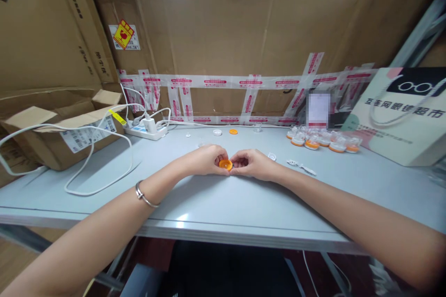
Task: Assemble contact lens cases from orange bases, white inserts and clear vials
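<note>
Both hands meet over the middle of the pale table. My left hand [209, 159] is closed on the left side of a small round orange part [226, 164], which is held tilted so its hollow face shows. The fingers of my right hand [250, 164] are pinched together at the part's right edge; what lies between them is too small to name. Behind the hands lie a white ring [217, 132], an orange ring [233, 132] and a clear piece [257, 127]. A white round piece [272, 157] sits just beyond my right hand.
Several clear and orange round assemblies [311, 144] stand at the right by a paper bag [400, 120]. White strips [301, 167] lie nearer. At the left are a power strip [146, 131], a looped white cable [132, 158] and an open carton [52, 148]. Large cardboard [216, 32] closes the back.
</note>
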The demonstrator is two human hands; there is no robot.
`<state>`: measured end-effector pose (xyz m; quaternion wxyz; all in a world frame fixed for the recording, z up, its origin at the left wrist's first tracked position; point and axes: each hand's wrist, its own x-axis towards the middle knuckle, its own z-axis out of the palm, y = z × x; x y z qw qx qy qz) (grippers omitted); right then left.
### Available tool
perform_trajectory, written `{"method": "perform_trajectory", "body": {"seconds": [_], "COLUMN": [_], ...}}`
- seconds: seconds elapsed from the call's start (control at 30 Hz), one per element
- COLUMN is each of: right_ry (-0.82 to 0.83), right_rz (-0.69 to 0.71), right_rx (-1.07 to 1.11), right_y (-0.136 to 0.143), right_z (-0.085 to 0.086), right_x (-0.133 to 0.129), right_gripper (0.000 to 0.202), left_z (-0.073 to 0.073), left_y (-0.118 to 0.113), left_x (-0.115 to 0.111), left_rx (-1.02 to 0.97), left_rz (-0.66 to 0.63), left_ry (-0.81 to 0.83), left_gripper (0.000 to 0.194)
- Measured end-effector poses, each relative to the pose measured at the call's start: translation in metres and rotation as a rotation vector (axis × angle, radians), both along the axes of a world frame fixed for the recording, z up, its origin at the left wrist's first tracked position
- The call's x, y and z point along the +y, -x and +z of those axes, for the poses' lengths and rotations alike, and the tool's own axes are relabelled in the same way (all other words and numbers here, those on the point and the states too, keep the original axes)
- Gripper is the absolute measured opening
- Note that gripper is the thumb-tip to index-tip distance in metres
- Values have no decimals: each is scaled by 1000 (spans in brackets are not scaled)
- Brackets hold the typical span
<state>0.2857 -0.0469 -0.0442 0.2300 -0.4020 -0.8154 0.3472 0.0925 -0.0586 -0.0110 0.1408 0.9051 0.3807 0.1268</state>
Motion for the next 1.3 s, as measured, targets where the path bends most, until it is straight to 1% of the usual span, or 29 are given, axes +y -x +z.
{"method": "perform_trajectory", "body": {"seconds": [0.1, 0.17, 0.27, 0.43, 0.5, 0.57, 0.63, 0.7, 0.8, 0.9, 1.03, 1.17, 1.3], "right_ry": [52, 103, 164, 256, 336, 442, 576, 699, 799, 835, 868, 890, 861], "right_rz": [27, 65, 95, 54, 18, -36, -59, -51, -83, -177, -254, -280, -298], "right_rx": [-3, -11, -5, 106, 194, 316, 427, 514, 663, 806, 906, 1027, 1060], "right_y": [-1, -3, -6, -9, -10, -9, -8, -5, 2, 8, 15, 20, 22], "right_z": [4, 8, 12, 12, 12, 13, 15, 18, 21, 22, 18, 13, 11], "right_x": [1, 3, 5, 7, 6, 5, 1, -3, -9, -14, -19, -22, -23], "right_gripper": [35, 33, 31, 28, 26, 21, 17, 13, 13, 17, 18, 17, 17], "left_z": [3, 3, 1, -5, -5, -5, -3, -3, -3, -4, -6, -9, -10], "left_y": [-1, 0, 3, 8, 8, 7, 6, 5, 5, 7, 8, 7, 4], "left_x": [-2, -1, 2, 7, 9, 9, 10, 11, 14, 16, 18, 17, 16], "left_rx": [39, 31, -28, -138, -179, -231, -303, -371, -440, -468, -427, -420, -404], "left_rz": [-40, -61, -82, -92, -100, -92, -66, -49, -60, -107, -154, -123, -105], "left_ry": [-55, -68, 1, 168, 198, 194, 149, 87, 20, -59, -201, -260, -303], "left_gripper": [26, 24, 26, 27, 28, 29, 28, 25, 22, 22, 22, 22, 20]}}
